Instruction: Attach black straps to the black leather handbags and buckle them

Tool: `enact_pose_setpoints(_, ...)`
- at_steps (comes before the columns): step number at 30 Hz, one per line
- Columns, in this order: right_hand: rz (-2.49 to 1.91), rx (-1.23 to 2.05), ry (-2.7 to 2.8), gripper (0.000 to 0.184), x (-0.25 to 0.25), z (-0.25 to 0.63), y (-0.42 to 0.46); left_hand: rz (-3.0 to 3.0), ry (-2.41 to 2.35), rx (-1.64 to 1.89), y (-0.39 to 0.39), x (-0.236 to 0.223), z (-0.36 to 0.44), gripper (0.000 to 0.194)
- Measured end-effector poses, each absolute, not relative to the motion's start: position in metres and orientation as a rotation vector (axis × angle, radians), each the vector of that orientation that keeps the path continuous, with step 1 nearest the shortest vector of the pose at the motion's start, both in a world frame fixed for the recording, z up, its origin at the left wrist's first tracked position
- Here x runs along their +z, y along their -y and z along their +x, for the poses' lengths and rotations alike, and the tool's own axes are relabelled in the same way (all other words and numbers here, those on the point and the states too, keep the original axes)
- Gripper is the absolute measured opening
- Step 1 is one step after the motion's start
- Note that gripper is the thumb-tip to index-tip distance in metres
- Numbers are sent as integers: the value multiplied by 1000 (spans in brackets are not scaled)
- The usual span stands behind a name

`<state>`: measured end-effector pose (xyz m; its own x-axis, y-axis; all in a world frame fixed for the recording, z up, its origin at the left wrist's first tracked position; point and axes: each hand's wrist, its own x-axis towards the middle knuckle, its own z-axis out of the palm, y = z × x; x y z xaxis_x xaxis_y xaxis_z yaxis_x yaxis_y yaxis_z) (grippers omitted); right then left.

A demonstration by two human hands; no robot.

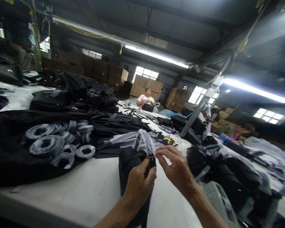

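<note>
A black bag [127, 160] stands on the white table in front of me. Its arched handle [139, 136], wrapped in clear plastic, rises from the top. My left hand [139, 180] is closed around a black strap tab with gold-coloured metal [152, 161], at the handle's near end. The fingers of my right hand [179, 167] are pinched together at the handle's wrapped lower end, just above that tab. What exactly lies between the right fingertips is partly hidden.
Rolled, plastic-wrapped straps [47, 145] lie on black cloth at the left. Loose black straps [118, 126] spread beyond the bag. Black bags [49, 100] are piled at the far left, with more [230, 177] at the right beside a grey plastic container [219, 199]. A co-worker [146, 98] sits across the table.
</note>
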<state>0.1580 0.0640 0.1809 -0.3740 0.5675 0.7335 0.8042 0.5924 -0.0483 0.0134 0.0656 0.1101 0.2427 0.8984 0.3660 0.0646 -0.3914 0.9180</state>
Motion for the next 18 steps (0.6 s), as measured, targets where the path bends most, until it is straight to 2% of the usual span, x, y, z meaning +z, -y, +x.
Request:
enact_pose_setpoints(5,-1094,-555,2134,10,182,158,-63,1671,-885,1262,-64,111,14,17)
enact_pose_setpoints(9,-1090,-599,2151,20,179,158,-66,1659,-855,1270,-64,110,15,18)
enact_pose_setpoints(18,-1061,-547,2101,12,174,154,-76,1670,-820,1247,-65,106,13,21)
